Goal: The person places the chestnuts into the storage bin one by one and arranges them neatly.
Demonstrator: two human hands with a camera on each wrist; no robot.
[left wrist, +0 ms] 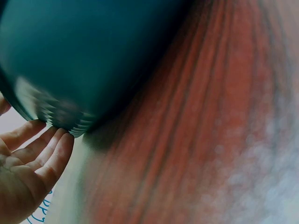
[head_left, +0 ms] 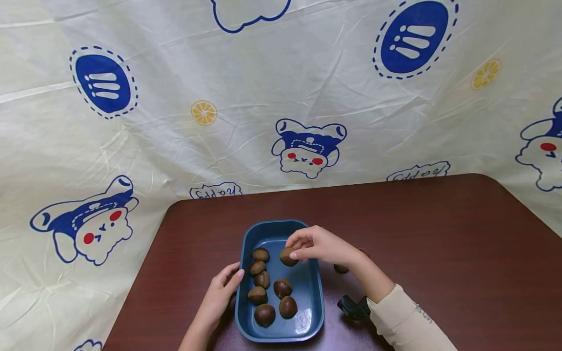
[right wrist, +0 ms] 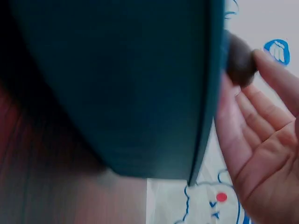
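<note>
A blue rectangular tray (head_left: 310, 312) lies on the table, with several brown chestnuts (head_left: 265, 315) inside, most of them in a column along its left side. Over the tray's upper right part, my right hand (head_left: 319, 244) pinches one chestnut (head_left: 288, 257) between thumb and fingers. The same chestnut (right wrist: 240, 59) shows past the tray's edge in the right wrist view. My left hand (head_left: 219, 291) touches the tray's left side, thumb at the rim. In the left wrist view, its nearly straight fingers (left wrist: 57, 156) rest their tips against the tray's outer wall.
To the right of the tray, a chestnut (head_left: 341, 269) lies on the dark red-brown table (head_left: 439, 243), partly behind my right forearm. A dark wrist strap (head_left: 353, 308) sits by my right sleeve. A white printed cloth (head_left: 246, 146) hangs behind the table.
</note>
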